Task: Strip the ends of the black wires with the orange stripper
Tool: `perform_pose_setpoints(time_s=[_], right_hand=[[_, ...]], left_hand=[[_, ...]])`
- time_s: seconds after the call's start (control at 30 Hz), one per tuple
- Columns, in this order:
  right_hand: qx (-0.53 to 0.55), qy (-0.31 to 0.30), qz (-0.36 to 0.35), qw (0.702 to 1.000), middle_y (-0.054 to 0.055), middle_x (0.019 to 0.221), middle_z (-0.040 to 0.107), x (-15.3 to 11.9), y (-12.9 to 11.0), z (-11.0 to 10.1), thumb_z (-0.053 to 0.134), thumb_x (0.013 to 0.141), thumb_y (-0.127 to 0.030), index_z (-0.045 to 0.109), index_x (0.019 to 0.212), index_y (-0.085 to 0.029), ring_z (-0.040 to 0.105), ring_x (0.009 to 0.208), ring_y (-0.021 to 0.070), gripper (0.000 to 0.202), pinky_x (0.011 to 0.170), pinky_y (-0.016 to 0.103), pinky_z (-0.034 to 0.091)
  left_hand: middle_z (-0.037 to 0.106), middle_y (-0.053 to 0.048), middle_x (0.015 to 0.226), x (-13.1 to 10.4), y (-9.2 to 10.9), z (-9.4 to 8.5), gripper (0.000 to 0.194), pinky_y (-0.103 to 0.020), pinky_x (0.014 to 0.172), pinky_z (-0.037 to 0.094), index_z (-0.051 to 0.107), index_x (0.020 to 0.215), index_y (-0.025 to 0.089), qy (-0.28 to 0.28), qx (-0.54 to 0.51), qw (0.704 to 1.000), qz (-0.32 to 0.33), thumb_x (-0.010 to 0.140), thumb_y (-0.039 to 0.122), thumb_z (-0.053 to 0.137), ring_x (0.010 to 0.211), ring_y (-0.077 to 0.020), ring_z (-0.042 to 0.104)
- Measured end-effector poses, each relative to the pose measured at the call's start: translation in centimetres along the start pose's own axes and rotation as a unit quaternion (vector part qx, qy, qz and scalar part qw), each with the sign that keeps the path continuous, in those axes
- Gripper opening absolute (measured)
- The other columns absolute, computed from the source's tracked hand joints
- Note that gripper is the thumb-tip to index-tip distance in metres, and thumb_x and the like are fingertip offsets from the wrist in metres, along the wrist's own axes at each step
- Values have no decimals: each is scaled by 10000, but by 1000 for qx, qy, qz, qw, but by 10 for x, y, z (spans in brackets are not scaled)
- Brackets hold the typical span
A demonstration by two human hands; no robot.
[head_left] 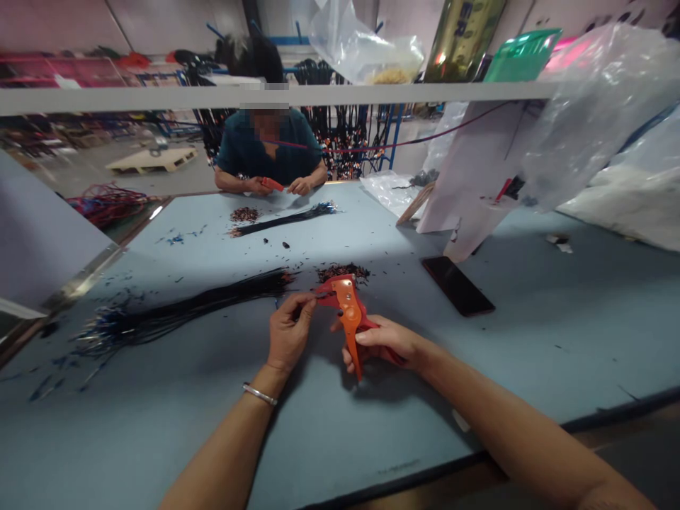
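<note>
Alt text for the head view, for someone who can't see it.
Right hand grips an orange-red tool; left hand pinches at its head, above a blue table. Black wires lie left; a co-worker is opposite.

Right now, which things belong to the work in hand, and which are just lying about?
Probably part of the work:
orange-red tool, right hand
dark wire, apparently, left hand
black wire bundle

Seemingly just lying about:
phone
green basket
clear plastic

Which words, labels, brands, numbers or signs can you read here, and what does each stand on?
"ER", on the gold package; any further letters are out of view.
Marks near the table's front edge: too blurred to read.
Tool and phone: none readable.
</note>
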State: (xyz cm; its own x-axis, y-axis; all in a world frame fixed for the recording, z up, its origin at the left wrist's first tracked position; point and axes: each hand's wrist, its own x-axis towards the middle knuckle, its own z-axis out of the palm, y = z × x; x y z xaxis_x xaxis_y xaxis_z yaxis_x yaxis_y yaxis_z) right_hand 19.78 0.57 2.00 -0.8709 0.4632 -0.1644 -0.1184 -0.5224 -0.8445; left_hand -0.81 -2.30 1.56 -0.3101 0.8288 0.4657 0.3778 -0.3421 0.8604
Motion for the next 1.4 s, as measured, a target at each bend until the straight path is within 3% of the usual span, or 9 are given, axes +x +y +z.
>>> perform_pose_setpoints(time_s=[0.67, 1.0, 1.4], right_hand=[[-53, 28, -28, 998, 56, 764, 685, 0, -1, 5, 723, 742, -375, 567, 1122, -127, 678, 655, 175, 479, 642, 316, 533], [-86, 45, -52, 994, 4, 613, 628, 5, 0, 8, 703, 752, -388, 562, 928, -144, 595, 486, 131, 332, 439, 224, 480], [-99, 79, -50, 991, -8, 547, 600, 7, 5, 8, 709, 748, -420, 539, 752, -158, 549, 428, 115, 313, 391, 215, 457]], left_hand=[[628, 7, 674, 0, 7, -1, 180, -201, 573, 437, 683, 764, 171, -5, -15, 1000, -3, 816, 331, 621, 592, -107, 528], [646, -5, 687, 1, 5, -3, 171, -208, 607, 461, 682, 751, 170, -1, 5, 1000, 12, 813, 317, 618, 635, -121, 563], [673, -16, 703, 2, 4, -2, 175, -228, 651, 482, 690, 752, 176, -3, 9, 1000, -1, 807, 328, 622, 681, -140, 594]])
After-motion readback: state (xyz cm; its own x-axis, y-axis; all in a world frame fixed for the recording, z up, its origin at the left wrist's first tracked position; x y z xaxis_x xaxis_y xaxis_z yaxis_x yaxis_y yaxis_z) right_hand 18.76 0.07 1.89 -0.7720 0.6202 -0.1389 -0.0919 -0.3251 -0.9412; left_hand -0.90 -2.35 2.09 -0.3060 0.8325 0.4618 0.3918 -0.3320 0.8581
